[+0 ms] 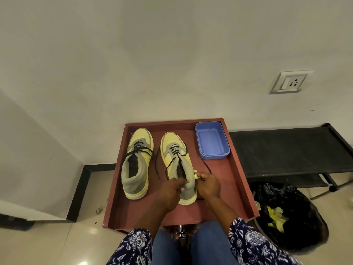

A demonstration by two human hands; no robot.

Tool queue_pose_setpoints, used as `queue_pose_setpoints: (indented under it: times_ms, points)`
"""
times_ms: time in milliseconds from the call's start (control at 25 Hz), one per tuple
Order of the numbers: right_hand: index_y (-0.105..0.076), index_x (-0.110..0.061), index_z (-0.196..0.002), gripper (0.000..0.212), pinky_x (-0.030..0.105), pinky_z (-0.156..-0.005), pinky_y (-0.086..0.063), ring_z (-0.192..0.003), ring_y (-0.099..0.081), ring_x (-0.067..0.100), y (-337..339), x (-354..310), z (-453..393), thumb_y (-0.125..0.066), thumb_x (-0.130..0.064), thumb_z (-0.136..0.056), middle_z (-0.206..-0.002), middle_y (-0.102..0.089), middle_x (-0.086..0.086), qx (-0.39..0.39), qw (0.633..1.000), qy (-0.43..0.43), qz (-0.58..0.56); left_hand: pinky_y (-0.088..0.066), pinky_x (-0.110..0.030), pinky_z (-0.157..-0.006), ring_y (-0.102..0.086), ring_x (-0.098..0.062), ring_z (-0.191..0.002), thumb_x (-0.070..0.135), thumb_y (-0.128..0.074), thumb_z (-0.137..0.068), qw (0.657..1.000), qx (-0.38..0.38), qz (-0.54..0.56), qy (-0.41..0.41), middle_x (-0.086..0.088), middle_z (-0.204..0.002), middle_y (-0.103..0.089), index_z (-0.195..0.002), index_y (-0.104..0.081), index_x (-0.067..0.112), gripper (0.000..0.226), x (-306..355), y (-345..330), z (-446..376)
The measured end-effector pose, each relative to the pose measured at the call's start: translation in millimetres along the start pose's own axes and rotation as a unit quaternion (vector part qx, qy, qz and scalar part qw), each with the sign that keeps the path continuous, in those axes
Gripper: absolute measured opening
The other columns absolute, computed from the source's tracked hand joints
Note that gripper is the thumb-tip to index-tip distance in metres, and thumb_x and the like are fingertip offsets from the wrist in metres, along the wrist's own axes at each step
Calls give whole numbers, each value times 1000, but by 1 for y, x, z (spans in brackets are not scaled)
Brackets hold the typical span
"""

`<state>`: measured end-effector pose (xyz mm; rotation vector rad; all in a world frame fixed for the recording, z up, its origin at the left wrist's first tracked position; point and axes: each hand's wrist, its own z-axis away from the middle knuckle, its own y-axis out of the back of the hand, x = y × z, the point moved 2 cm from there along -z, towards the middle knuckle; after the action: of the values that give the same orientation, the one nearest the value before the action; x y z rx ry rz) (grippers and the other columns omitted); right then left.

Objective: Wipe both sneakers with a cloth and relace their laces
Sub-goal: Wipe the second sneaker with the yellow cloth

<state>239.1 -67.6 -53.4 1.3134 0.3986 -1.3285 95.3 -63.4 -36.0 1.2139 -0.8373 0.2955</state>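
Relacing the right-hand yellow-and-grey fabric sneaker (178,169), sitting mid-tray beside its twin, the left-hand yellow-and-grey sneaker (136,163), on the shallow red-brown wooden tray (240,180). Black cord lace (172,163) running through only the lower eyelets, loose ends trailing back toward the heel. Left hand (171,190) pinching one lace end by the collar; right hand (208,183) closing on something pale at the collar's other side, possibly the cloth, hard telling. Judging lacing as the step under way; next, feeding each end through the upper eyelets. Empty blue plastic tub (212,140) standing at the tray's far right corner.
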Motion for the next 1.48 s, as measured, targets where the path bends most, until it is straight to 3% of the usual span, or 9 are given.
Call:
queue_pose_setpoints:
  times_ms: [120, 280, 520, 760, 840, 1000, 1200, 1320, 1480]
  points:
    - [-72, -12, -101, 29, 29, -87, -52, -93, -63, 18, 1, 3, 0, -53, 1, -84, -101, -72, 4, -21, 998, 43, 48, -29, -10, -62, -56, -30, -90, 6, -48, -89, 1000, 4, -5, 1, -20, -97, -61, -104, -62, -1, 22, 0, -1, 0]
    - [-73, -8, -98, 31, 17, -75, -40, -95, -62, 17, -2, 17, 11, -50, 4, -82, -106, -71, 8, -31, 996, 31, 80, -27, -16, -67, -56, -32, -92, 0, -50, -89, 1000, 4, -17, -5, -21, -98, -61, -108, -62, 0, 23, -2, -2, -1]
    - [-71, -5, -94, 22, 26, -74, -44, -95, -64, 30, -10, 25, 32, -53, 0, -83, -100, -71, 15, 11, 997, -33, 72, -27, -13, -67, -56, -31, -93, 0, -48, -90, 1000, 13, -10, 2, -21, -100, -60, -110, -61, 0, 24, 2, -2, 0]
    - [-72, -7, -85, 16, 27, -66, -43, -87, -63, 28, -16, 26, 42, -57, -2, -80, -91, -71, 14, 21, 990, -136, -10, -25, -16, -64, -56, -31, -89, 6, -44, -89, 1000, 11, -19, 10, -19, -96, -59, -109, -61, 3, 26, 6, -2, 3]
    - [-72, -9, -85, 14, 32, -69, -48, -87, -64, 29, -19, 28, 43, -60, -5, -78, -89, -72, 12, 7, 987, -158, -31, -25, -16, -63, -56, -32, -88, 10, -41, -87, 999, 5, -28, 19, -16, -93, -57, -109, -60, 4, 30, 8, -2, 5]
    - [-70, -12, -82, 12, 34, -68, -53, -78, -65, 26, -22, 28, 47, -63, -6, -74, -83, -70, 10, -27, 982, -174, -66, -30, -22, -67, -57, -31, -91, 23, -30, -74, 998, -12, -64, 24, -19, -99, -59, -111, -59, 5, 50, 17, -1, 5]
    - [-66, -11, -71, 15, 27, -55, -47, -63, -59, 22, -17, 20, 53, -60, 2, -74, -74, -67, 9, -53, 971, -187, -137, -34, -27, -72, -55, -31, -96, 4, -44, -88, 994, -24, -101, 42, -19, -106, -58, -114, -56, 4, 28, 24, 1, 8]
    - [-67, -9, -68, 15, 24, -47, -45, -58, -59, 19, -9, 14, 56, -61, 4, -74, -73, -68, 11, -62, 966, -184, -169, -34, -27, -73, -54, -30, -98, 4, -45, -88, 991, -26, -124, 36, -17, -109, -56, -115, -54, 5, 29, 28, 2, 11]
    - [-67, -8, -67, 14, 26, -51, -50, -64, -64, 23, -1, 7, 58, -64, 2, -75, -77, -70, 15, -78, 963, -175, -189, -40, -30, -79, -54, -27, -100, 13, -46, -89, 988, -28, -140, 59, -12, -113, -54, -118, -49, 11, 30, 32, 0, 15]
